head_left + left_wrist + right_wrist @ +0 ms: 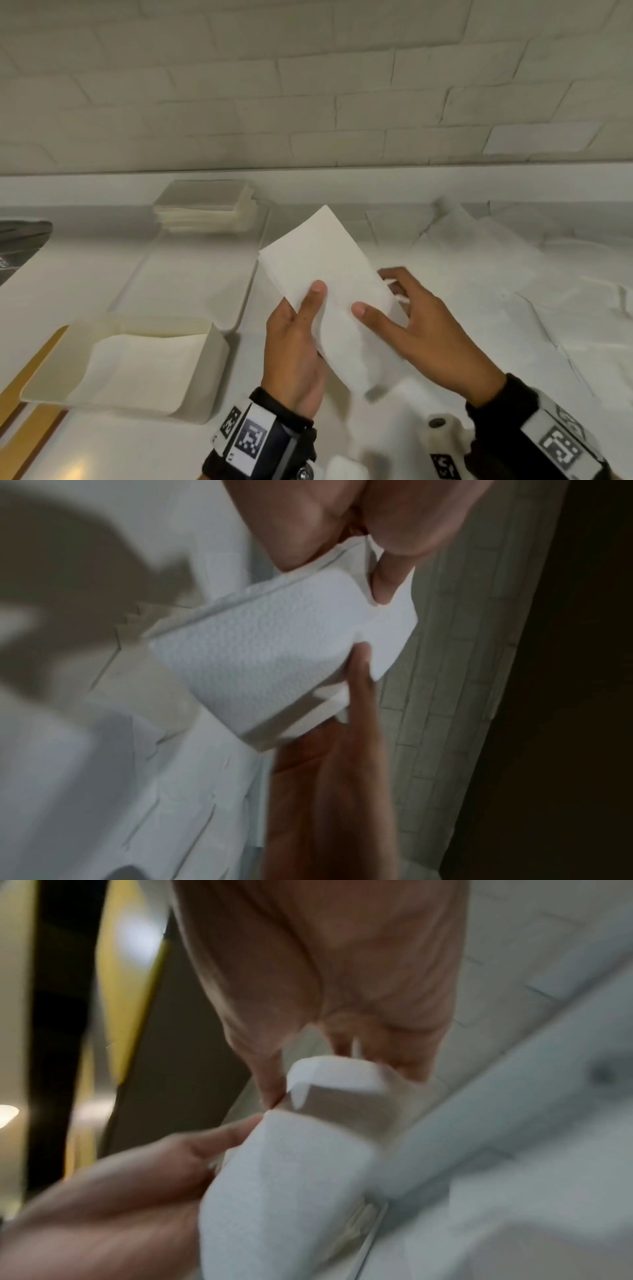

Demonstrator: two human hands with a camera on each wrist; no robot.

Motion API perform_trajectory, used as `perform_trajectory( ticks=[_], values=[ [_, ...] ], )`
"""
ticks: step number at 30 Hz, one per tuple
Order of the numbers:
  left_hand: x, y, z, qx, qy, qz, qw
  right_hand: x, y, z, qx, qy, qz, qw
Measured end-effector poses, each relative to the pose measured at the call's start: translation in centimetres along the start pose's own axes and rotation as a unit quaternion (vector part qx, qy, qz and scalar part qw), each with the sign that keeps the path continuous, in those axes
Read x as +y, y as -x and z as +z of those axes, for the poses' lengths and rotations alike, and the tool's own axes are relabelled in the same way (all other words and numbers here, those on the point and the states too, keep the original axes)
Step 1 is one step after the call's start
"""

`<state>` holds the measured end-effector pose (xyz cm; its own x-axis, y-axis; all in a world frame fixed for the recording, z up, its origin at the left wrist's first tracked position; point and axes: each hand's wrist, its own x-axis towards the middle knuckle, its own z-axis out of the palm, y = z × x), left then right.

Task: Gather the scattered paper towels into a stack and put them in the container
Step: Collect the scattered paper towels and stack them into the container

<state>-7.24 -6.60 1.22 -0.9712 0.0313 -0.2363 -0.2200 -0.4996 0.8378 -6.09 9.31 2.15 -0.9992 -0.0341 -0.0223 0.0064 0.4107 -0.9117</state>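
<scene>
A stack of white paper towels (pixel 325 270) is held up over the counter between both hands. My left hand (pixel 306 310) grips its lower left edge, thumb on top and fingers hidden underneath. My right hand (pixel 380 298) holds the right side, thumb lying across the top sheet. The left wrist view shows the embossed stack (pixel 270 656) pinched by my left hand's fingers (pixel 388 585). In the blurred right wrist view, the stack (pixel 291 1191) is beneath my palm. A cream container (pixel 214 373) sits at lower left with a towel (pixel 137 370) lying inside. More loose towels (pixel 479 260) are spread on the right.
A shallow white tray (pixel 254 274) lies behind the container, with a neat pile of towels (pixel 205 205) at its far end. A white brick wall closes off the back. A dark object (pixel 20 246) sits at the far left, and a yellow strip (pixel 34 373) edges the counter.
</scene>
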Motion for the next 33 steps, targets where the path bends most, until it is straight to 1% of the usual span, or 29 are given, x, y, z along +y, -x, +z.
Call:
perform_trajectory(
  ticks=[2,4,6,8,10,12,15,16,17,19,20,21,25,27,29,30,32,33],
  values=[
    [0.2,-0.1,-0.2,0.014,0.027,-0.005,1.000,0.3,0.1,-0.1,-0.062,-0.054,-0.001,0.997],
    [0.4,-0.3,-0.5,0.026,0.044,-0.011,0.999,0.3,0.3,-0.1,-0.098,-0.089,-0.012,0.991],
    [1.3,-0.4,-1.0,0.039,0.041,-0.003,0.998,0.1,0.1,-0.1,-0.116,-0.097,-0.022,0.988],
    [2.9,-0.6,-2.3,0.051,0.030,0.027,0.998,-0.5,-0.7,0.1,-0.109,-0.076,-0.033,0.991],
    [5.3,-1.0,-5.1,0.069,-0.001,0.066,0.995,-1.7,-1.8,0.8,-0.112,-0.049,-0.048,0.991],
    [8.4,-1.2,-8.9,0.109,-0.055,0.105,0.987,-3.4,-3.1,2.3,-0.134,-0.038,-0.059,0.988],
    [13.4,-0.3,-15.6,0.161,-0.175,0.141,0.961,-6.5,-5.8,6.8,-0.177,0.020,-0.079,0.981],
    [14.8,0.2,-17.9,0.178,-0.236,0.151,0.943,-7.4,-6.7,8.8,-0.190,0.045,-0.091,0.977],
    [16.1,0.6,-20.2,0.198,-0.317,0.162,0.913,-8.3,-7.5,11.0,-0.199,0.075,-0.106,0.971],
    [18.0,1.3,-24.1,0.215,-0.494,0.171,0.825,-9.6,-8.9,15.4,-0.221,0.153,-0.135,0.954],
    [18.4,1.4,-25.6,0.204,-0.558,0.172,0.786,-10.1,-9.4,17.4,-0.235,0.197,-0.138,0.942],
    [18.5,1.4,-26.8,0.182,-0.600,0.172,0.760,-10.5,-9.7,19.2,-0.252,0.244,-0.135,0.927],
    [17.1,0.5,-29.4,0.061,-0.704,0.149,0.692,-11.1,-10.1,23.6,-0.326,0.425,-0.095,0.839],
    [16.2,0.0,-30.1,0.018,-0.741,0.147,0.655,-11.1,-9.8,25.0,-0.337,0.467,-0.089,0.813],
    [16.2,-0.2,-30.5,0.004,-0.776,0.138,0.616,-11.0,-9.7,26.1,-0.338,0.491,-0.085,0.798],
    [16.4,-0.2,-30.5,0.007,-0.803,0.138,0.580,-11.0,-9.8,26.5,-0.338,0.503,-0.085,0.791],
    [16.8,-0.1,-30.6,0.012,-0.856,0.157,0.493,-10.9,-10.0,27.2,-0.338,0.526,-0.089,0.776],
    [17.2,-0.1,-30.4,0.014,-0.871,0.166,0.462,-11.0,-9.9,27.5,-0.337,0.539,-0.094,0.766]
  ],
)
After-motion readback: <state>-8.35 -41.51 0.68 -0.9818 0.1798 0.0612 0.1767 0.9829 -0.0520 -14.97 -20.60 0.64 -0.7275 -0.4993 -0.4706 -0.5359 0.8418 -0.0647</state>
